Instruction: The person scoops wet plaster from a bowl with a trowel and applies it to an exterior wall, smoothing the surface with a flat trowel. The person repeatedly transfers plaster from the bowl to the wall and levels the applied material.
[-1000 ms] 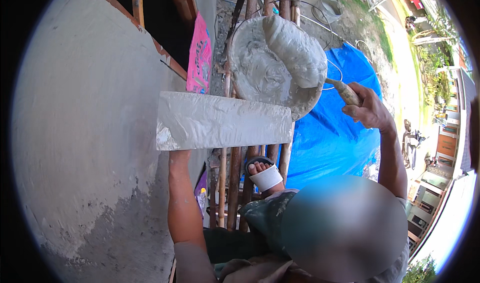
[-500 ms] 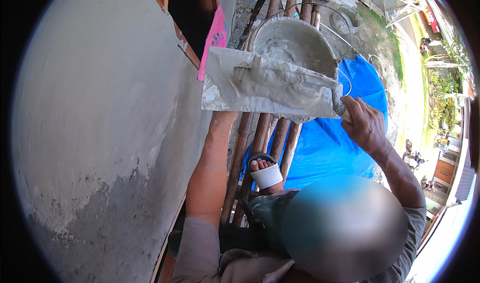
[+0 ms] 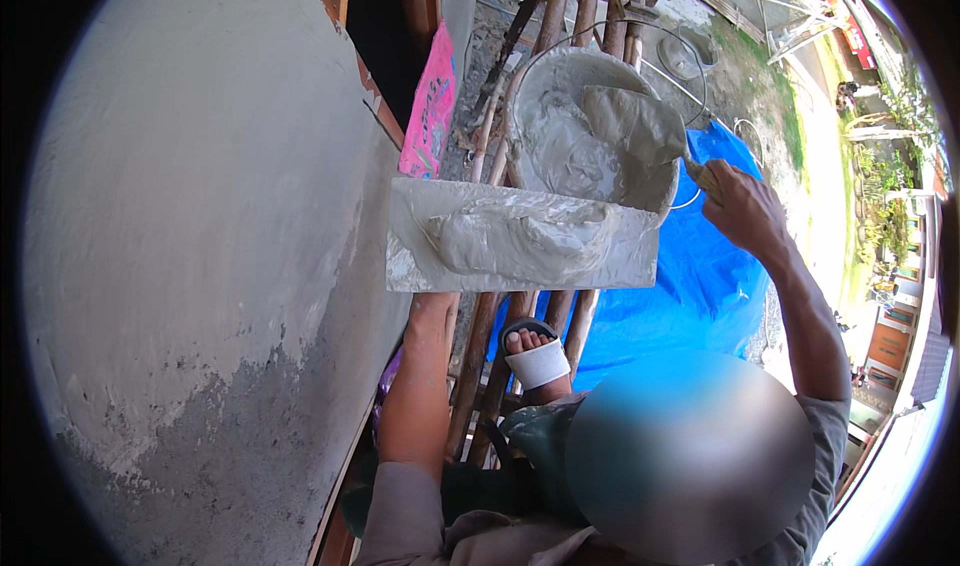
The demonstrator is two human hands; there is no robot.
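Item: plasterer's hawk (image 3: 520, 236), flat rectangular board, carried from beneath by the left hand (image 3: 432, 306); its fingers are hidden under the board, so their grip cannot be told. A mound of wet grey mortar (image 3: 520, 241) is heaped on the board, directly above those fingers.

Item: trowel (image 3: 640, 126), loaded with mortar, over the round mortar pan (image 3: 560, 146); its handle is wrapped tightly by the right hand (image 3: 740, 206), fingers curled together.

Risk, as judged: should the hawk be tipped, the mound may slide off between the scaffold poles (image 3: 480, 366).

Obscured: the trowel handle inside the fist; the plastered wall (image 3: 200, 266) is cut off at the rim.
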